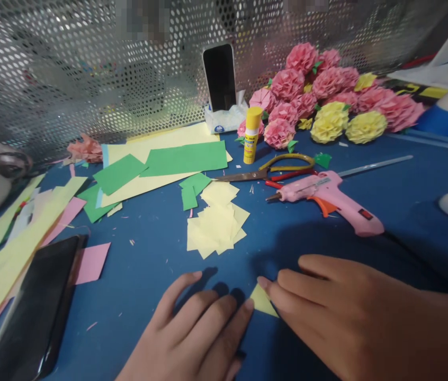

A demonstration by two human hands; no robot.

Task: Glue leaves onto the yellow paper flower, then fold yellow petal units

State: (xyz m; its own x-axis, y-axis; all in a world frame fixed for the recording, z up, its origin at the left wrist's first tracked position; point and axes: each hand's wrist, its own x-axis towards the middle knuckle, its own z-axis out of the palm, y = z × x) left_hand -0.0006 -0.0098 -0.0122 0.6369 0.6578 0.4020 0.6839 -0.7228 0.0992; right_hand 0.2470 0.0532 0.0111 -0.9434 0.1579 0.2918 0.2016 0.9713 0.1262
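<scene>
Between my hands a small yellow piece of paper point(262, 302) lies on the blue tabletop; its visible part is triangular. My left hand point(200, 328) has bent fingers, and its index fingertip presses the paper's left corner. From the other side, the fingers of my right hand point(331, 312) are together and hold down the paper's upper and right edge, hiding part of it. Just beyond is a loose pile of pale yellow paper squares point(218, 222), with small green paper pieces point(190, 193) behind it.
A pink glue gun point(327, 198), scissors point(263, 170) and a glue stick point(251, 140) lie or stand beyond my hands. Paper flowers point(303, 95) are heaped at back right. At left are a dark phone point(37, 307) and paper strips point(29, 254). A perforated metal panel point(89, 69) stands behind.
</scene>
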